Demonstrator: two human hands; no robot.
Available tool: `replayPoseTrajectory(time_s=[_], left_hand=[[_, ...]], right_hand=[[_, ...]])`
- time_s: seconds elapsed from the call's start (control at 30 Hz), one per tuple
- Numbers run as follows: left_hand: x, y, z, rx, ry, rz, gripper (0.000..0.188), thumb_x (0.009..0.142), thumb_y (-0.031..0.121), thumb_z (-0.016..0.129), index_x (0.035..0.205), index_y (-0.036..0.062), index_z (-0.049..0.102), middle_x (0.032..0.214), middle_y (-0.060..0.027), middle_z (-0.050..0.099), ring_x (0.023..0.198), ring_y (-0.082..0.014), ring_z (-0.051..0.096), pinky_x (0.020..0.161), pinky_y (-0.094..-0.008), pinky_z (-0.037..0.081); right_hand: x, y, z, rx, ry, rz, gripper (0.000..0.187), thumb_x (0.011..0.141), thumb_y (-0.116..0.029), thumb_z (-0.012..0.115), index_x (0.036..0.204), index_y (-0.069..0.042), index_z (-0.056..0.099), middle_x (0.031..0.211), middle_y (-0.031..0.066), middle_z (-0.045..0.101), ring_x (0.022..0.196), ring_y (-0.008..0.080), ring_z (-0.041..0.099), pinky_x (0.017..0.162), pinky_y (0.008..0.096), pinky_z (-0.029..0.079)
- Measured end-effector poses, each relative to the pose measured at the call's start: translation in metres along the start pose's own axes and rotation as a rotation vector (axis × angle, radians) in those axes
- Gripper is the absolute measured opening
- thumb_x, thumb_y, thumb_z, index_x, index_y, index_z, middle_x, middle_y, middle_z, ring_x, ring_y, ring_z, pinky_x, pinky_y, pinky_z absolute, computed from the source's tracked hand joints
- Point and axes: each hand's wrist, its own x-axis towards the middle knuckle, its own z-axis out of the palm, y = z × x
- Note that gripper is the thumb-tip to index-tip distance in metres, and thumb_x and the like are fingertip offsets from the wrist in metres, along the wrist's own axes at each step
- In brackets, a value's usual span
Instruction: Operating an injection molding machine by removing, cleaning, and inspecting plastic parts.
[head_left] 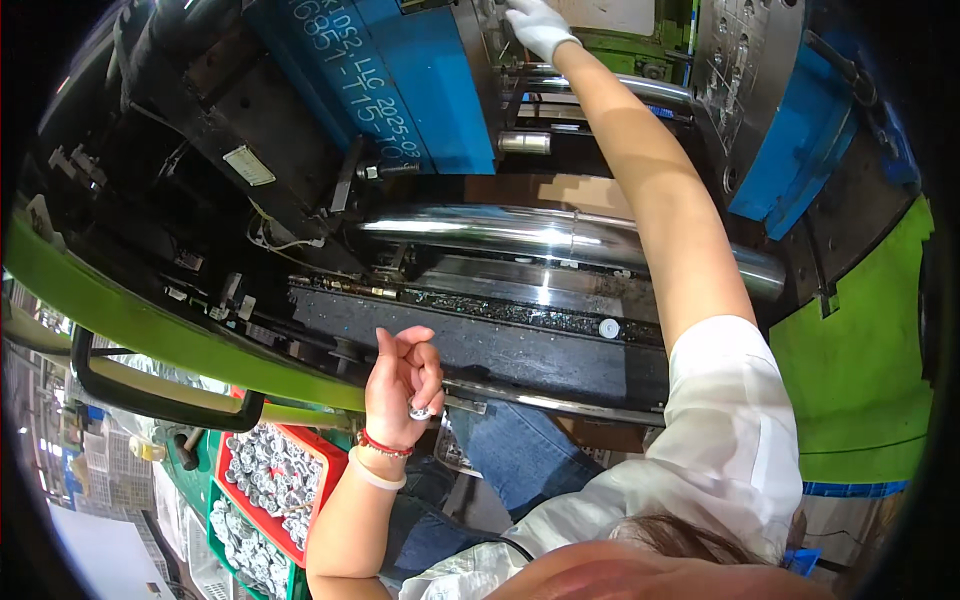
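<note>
My bare left hand (pixel 404 378) is raised over the near edge of the machine, its fingers curled in. A small round grey-white part (pixel 420 411) shows at the heel of the palm, held by the lower fingers. My right arm stretches up between two blue mould halves. At its end my right hand (pixel 540 28), in a white glove, is at the metal face of the left mould half (pixel 440 90). Its fingertips run to the top edge of the picture, so whatever they touch or hold is hidden. The right mould half (pixel 800 120) stands apart across the gap.
Thick polished bars (pixel 480 230) cross the machine below my right arm. A pale round part (pixel 609 328) lies on the dark ledge. At lower left, a red crate (pixel 325 460) and a green crate (pixel 215 500) hold many grey parts. A black handle (pixel 90 385) juts from the green guard.
</note>
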Motion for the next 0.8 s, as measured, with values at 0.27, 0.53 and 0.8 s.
replayPoseTrajectory(time_s=[0.27,0.53,0.8], left_hand=[[0.003,0.0,-0.004,-0.018,0.199,-0.015,0.052,0.102,0.054,0.034,0.11,0.0095,0.06,0.078,-0.0016,0.058,0.045,-0.0094,0.038,0.042,-0.0247,0.034],[0.007,-0.012,-0.017,-0.203,0.228,0.018,0.062,0.101,0.057,0.033,0.116,0.0034,0.06,0.105,-0.0077,0.069,0.099,-0.0216,0.066,0.091,-0.0362,0.052],[0.004,-0.01,-0.016,-0.298,-0.008,0.16,0.043,0.103,0.043,0.041,0.121,0.008,0.059,0.116,-0.0063,0.065,0.105,-0.0212,0.063,0.099,-0.0411,0.048]], right_hand=[[-0.157,-0.187,-0.058,0.355,0.056,-0.671,0.019,0.09,-0.02,0.055,0.101,-0.01,0.067,0.091,0.0136,0.066,0.083,0.0335,0.064,0.074,0.0428,0.052],[-0.319,-0.258,-0.058,0.299,-0.884,-0.992,0.013,0.067,-0.019,0.069,0.07,-0.008,0.062,0.073,0.0128,0.059,0.076,0.0303,0.06,0.071,0.0412,0.051],[-0.289,-0.256,-0.069,0.218,-0.727,-0.955,0.008,0.077,-0.013,0.06,0.085,-0.011,0.062,0.086,0.0047,0.06,0.089,0.0256,0.059,0.08,0.0394,0.047]])
